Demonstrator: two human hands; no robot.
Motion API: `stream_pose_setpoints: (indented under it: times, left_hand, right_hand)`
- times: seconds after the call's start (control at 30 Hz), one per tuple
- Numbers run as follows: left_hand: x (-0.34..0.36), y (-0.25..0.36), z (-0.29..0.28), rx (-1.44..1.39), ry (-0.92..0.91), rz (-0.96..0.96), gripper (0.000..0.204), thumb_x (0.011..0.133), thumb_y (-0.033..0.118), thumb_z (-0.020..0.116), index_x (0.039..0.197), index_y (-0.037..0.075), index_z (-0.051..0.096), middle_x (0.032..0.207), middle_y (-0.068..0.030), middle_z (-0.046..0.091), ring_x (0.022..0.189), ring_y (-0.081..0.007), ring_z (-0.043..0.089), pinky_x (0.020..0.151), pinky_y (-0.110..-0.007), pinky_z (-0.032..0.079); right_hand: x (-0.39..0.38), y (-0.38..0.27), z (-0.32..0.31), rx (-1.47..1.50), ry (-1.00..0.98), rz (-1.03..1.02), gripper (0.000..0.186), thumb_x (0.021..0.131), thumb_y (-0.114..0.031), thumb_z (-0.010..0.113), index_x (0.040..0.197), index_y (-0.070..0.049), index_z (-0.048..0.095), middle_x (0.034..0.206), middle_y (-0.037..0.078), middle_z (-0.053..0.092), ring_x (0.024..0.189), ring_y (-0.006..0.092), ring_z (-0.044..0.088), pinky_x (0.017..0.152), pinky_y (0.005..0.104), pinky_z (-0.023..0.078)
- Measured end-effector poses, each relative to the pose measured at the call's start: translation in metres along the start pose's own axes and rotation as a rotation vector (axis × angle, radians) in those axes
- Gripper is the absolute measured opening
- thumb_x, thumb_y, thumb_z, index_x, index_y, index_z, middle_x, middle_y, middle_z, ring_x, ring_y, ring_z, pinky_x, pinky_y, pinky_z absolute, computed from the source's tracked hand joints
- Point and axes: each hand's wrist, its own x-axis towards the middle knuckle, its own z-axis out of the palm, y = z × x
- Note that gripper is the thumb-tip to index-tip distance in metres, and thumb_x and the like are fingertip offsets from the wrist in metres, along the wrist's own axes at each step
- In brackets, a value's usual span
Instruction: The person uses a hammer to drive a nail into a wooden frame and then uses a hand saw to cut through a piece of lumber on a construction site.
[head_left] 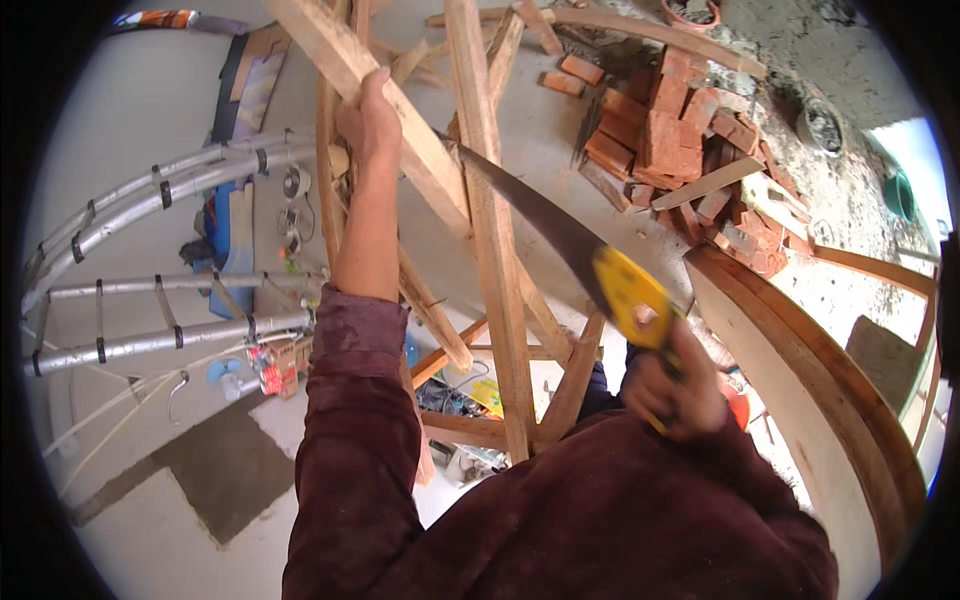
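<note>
My left hand [367, 120] grips a pale wooden batten [430, 167] that slants across a frame of timber sticks near the upper middle. At lower right, my right hand [675, 385] is closed on the yellow and black handle of a hand saw [630, 290]. The dark blade runs up and left to the batten just below my left hand; I cannot tell whether its teeth are in the wood. An upright timber [500, 330] stands beside the batten, with other crossed sticks around it.
Aluminium ladders [165, 191] lie at left, near tools and a blue item. A pile of red bricks [665, 130] and buckets [820, 128] sit at upper right. A curved board [800, 380] runs down the right side. Loose clutter shows beneath the timber frame.
</note>
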Motion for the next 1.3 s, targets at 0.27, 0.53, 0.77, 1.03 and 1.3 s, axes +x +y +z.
stream_pose_setpoints:
  times: [0.27, 0.53, 0.77, 1.03, 1.3]
  left_hand:
    - [-0.003, 0.021, 0.057, -0.109, -0.101, 0.024, 0.05, 0.077, 0.032, 0.067, 0.099, -0.013, 0.065, 0.093, -0.022, 0.068, 0.087, -0.0306, 0.062, 0.083, -0.038, 0.045]
    - [0.017, 0.002, -0.003, 0.125, 0.128, 0.137, 0.058, 0.076, 0.036, 0.068, 0.112, -0.009, 0.062, 0.105, -0.0222, 0.067, 0.098, -0.0325, 0.062, 0.087, -0.037, 0.047]
    - [0.015, 0.002, 0.047, 0.015, -0.044, 0.17, 0.057, 0.079, 0.036, 0.065, 0.113, -0.009, 0.062, 0.104, -0.0225, 0.067, 0.098, -0.0333, 0.062, 0.087, -0.038, 0.046]
    - [-0.01, 0.027, 0.003, 0.186, -0.118, -0.08, 0.064, 0.076, 0.046, 0.065, 0.102, -0.013, 0.065, 0.102, -0.0266, 0.066, 0.097, -0.0342, 0.062, 0.087, -0.037, 0.045]
    - [0.007, 0.014, 0.042, 0.132, -0.099, -0.029, 0.064, 0.075, 0.046, 0.064, 0.104, -0.011, 0.065, 0.1, -0.0288, 0.066, 0.093, -0.0374, 0.063, 0.085, -0.041, 0.046]
  right_hand:
    - [0.224, -0.035, 0.047, -0.027, -0.026, -0.192, 0.034, 0.101, -0.047, 0.04, 0.096, -0.014, 0.043, 0.055, -0.003, 0.031, 0.044, 0.0118, 0.032, 0.046, 0.0303, 0.037]
    - [-0.013, 0.027, 0.01, 0.109, -0.039, -0.162, 0.038, 0.104, -0.038, 0.03, 0.128, -0.014, 0.047, 0.049, -0.006, 0.03, 0.036, 0.0066, 0.028, 0.037, 0.0198, 0.027]
    - [0.213, -0.006, 0.054, -0.018, -0.042, -0.295, 0.028, 0.101, -0.038, 0.038, 0.091, -0.013, 0.045, 0.054, -0.004, 0.031, 0.043, 0.0108, 0.031, 0.048, 0.0288, 0.034]
    - [-0.011, 0.038, -0.002, 0.064, 0.084, -0.198, 0.06, 0.102, -0.055, 0.022, 0.128, -0.006, 0.046, 0.046, -0.008, 0.03, 0.034, 0.0081, 0.028, 0.037, 0.0225, 0.032]
    - [0.201, -0.001, 0.059, -0.031, 0.003, -0.231, 0.024, 0.103, -0.033, 0.035, 0.098, -0.012, 0.044, 0.055, -0.004, 0.029, 0.046, 0.0108, 0.031, 0.054, 0.0293, 0.037]
